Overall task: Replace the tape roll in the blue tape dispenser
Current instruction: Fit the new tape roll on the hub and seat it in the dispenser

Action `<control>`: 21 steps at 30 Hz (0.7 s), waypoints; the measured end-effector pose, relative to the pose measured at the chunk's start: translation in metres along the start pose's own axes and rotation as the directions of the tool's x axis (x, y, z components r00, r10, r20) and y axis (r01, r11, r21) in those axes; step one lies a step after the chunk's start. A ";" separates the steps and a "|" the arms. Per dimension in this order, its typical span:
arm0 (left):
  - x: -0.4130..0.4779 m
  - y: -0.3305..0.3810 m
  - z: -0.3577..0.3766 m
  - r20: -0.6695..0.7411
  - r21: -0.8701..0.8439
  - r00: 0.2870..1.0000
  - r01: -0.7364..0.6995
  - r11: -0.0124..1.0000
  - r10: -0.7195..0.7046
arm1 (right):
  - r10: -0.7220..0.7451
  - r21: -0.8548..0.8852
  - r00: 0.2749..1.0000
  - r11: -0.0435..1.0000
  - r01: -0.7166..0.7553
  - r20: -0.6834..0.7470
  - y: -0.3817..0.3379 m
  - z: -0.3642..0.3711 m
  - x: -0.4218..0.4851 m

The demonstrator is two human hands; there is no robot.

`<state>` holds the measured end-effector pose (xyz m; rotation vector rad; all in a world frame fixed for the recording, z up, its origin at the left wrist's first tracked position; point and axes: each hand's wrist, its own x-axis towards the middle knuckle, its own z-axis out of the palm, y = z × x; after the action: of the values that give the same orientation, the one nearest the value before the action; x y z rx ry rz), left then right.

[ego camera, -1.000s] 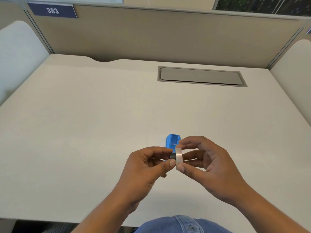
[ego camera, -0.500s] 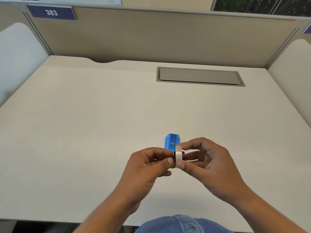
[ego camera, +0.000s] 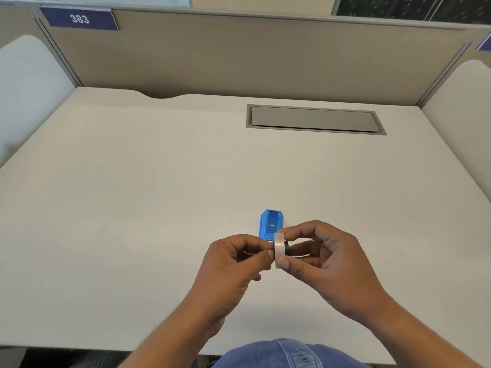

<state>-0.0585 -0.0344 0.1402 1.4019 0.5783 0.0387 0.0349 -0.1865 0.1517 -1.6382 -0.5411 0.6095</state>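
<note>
The blue tape dispenser (ego camera: 271, 223) lies on the desk just beyond my hands, its near end hidden behind my fingers. A clear tape roll (ego camera: 279, 249) stands on edge in the air between my hands. My right hand (ego camera: 329, 264) pinches the roll between thumb and forefinger. A small black spindle (ego camera: 287, 248) pokes out of the roll's right side. My left hand (ego camera: 233, 264) has its thumb and forefinger closed at the roll's left side, where a bit of the dark core shows.
The pale desk (ego camera: 132, 208) is bounded by beige partition walls at the back and sides. A grey cable hatch (ego camera: 314, 119) is set into the desk at the back right. A blue sign reading 383 (ego camera: 79, 19) hangs at the top left.
The roll has slid left along the black spindle, which now sticks out on its right side. Both hands stay close together over the same spot.
</note>
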 end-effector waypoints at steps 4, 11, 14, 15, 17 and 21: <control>0.002 0.002 0.000 0.004 -0.013 1.000 -0.009 1.000 0.009 | 0.054 0.061 0.998 0.997 -0.055 0.021 0.001 -0.003 0.002; 0.012 -0.002 -0.001 -0.008 0.068 1.000 -0.030 0.997 0.031 | 0.021 -0.157 0.999 0.988 -0.014 0.047 0.011 -0.012 0.009; 0.017 -0.004 0.000 -0.010 0.099 0.999 -0.034 0.995 0.035 | -0.011 -0.210 0.998 0.977 0.022 0.056 0.013 -0.016 0.013; 0.020 -0.004 0.001 -0.009 0.110 0.999 -0.031 0.994 0.032 | -0.013 -0.223 0.999 0.975 0.024 0.051 0.013 -0.017 0.016; 0.026 -0.004 0.002 -0.012 0.139 1.000 -0.024 0.990 0.026 | -0.014 -0.262 0.999 0.965 0.024 0.041 0.014 -0.017 0.020; 0.042 -0.006 0.002 -0.010 0.269 0.998 -0.064 0.961 0.069 | -0.012 -0.391 1.000 0.920 0.021 0.026 0.022 -0.020 0.034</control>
<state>-0.0232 -0.0221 0.1200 1.6863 0.5673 0.0280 0.0738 -0.1827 0.1291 -2.0023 -0.7285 0.5303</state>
